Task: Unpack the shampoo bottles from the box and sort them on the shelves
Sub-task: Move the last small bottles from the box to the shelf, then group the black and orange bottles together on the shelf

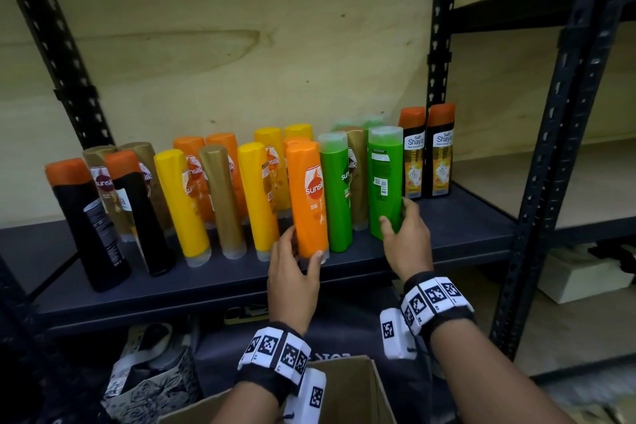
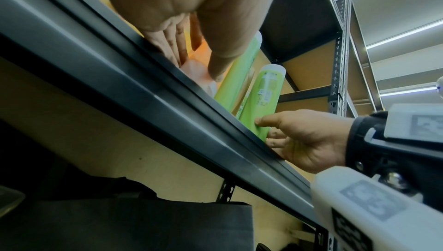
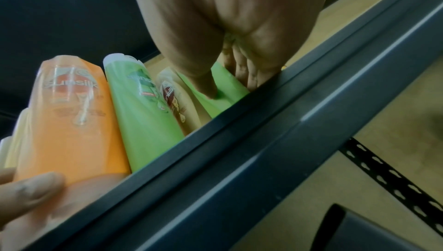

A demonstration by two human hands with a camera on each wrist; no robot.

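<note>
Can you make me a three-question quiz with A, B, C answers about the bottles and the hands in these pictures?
1. Where do the two Shayla bottles with orange caps stand?
A. at the row's right end
B. at the row's left end
C. inside the cardboard box

2. What colour is the plastic Sunsilk bottle that the left hand holds?
A. black
B. orange
C. gold

3. What is the right hand doing?
A. hanging idle
B. holding the green plastic bottle near its base
C. lifting the box

Answers: 1 A, they stand beside the right post of the dark metal shelf; 2 B, the fingers wrap its orange base; 3 B, thumb and fingers clasp the green bottle's lower part.
</note>
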